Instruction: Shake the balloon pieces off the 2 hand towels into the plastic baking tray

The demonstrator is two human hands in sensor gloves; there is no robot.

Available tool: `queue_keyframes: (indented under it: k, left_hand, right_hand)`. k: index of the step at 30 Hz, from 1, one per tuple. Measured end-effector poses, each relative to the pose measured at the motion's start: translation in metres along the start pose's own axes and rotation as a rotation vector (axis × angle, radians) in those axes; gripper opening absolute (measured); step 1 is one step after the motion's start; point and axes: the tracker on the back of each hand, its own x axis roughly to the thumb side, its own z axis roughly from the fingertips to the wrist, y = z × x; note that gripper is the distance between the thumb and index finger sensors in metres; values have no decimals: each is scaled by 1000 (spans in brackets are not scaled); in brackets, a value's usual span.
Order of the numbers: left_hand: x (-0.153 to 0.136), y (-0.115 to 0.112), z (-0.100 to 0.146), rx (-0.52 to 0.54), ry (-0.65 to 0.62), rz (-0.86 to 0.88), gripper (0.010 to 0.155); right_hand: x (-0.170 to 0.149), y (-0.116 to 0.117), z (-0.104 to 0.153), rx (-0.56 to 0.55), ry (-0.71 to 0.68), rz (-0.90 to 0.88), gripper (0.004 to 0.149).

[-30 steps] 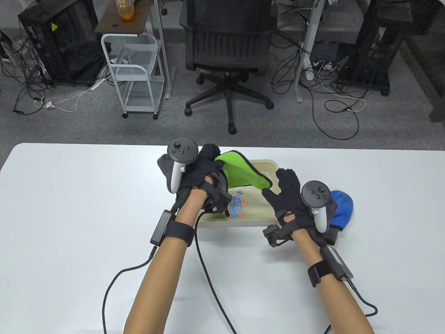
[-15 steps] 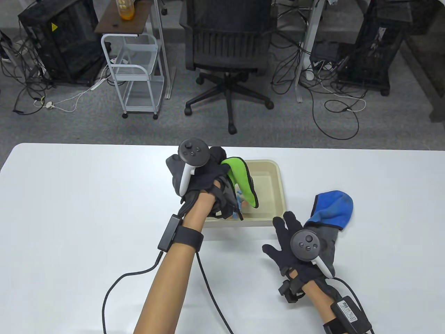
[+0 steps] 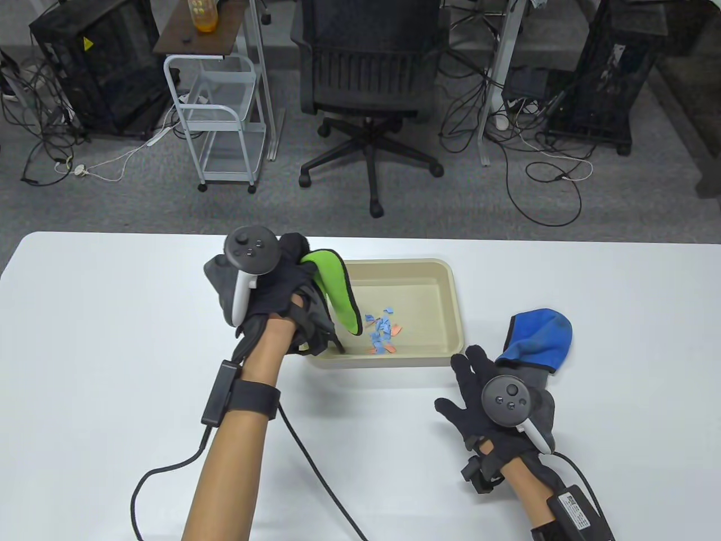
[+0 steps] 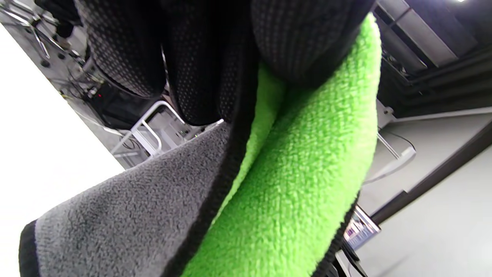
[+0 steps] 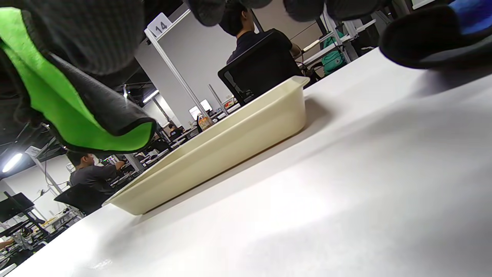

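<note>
My left hand (image 3: pixel 293 265) grips a green and grey hand towel (image 3: pixel 338 287) and holds it up over the left end of the cream plastic tray (image 3: pixel 445 270). The towel (image 4: pixel 300 181) hangs folded from my gloved fingers (image 4: pixel 200 69). Several blue and orange balloon pieces (image 3: pixel 382 333) lie on the tray floor. A blue and grey hand towel (image 3: pixel 538 338) lies on the table right of the tray. My right hand (image 3: pixel 476 383) rests flat on the table, fingers spread, just left of the blue towel's grey end. In the right wrist view the tray (image 5: pixel 230 142) and the hanging green towel (image 5: pixel 77 107) show.
The white table (image 3: pixel 112 338) runs wide on both sides. Cables trail from both wrists over the near table. Beyond the far edge stand an office chair (image 3: pixel 369 84) and a white wire cart (image 3: pixel 217 118).
My left hand carried the green towel leftward over the tray, uncovering the balloon pieces. My right hand let go of the towel, drew back toward me and now lies flat beside the blue towel.
</note>
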Motion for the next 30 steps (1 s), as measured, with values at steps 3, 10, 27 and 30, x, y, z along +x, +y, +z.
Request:
queue_keyframes:
  k: [3, 10, 27, 30]
  left_hand:
    - [-20, 28, -1, 47, 35, 5, 40]
    - [-73, 65, -2, 123, 134, -7, 40]
    - [-204, -15, 2, -27, 308, -279, 41]
    - [-218, -37, 6, -100, 319, -409, 41]
  right_hand:
    - [3, -1, 0, -4, -14, 24, 82]
    - [6, 1, -1, 3, -31, 54, 82]
    - [14, 10, 0, 30, -54, 113, 82]
    - [14, 11, 0, 37, -56, 128, 81]
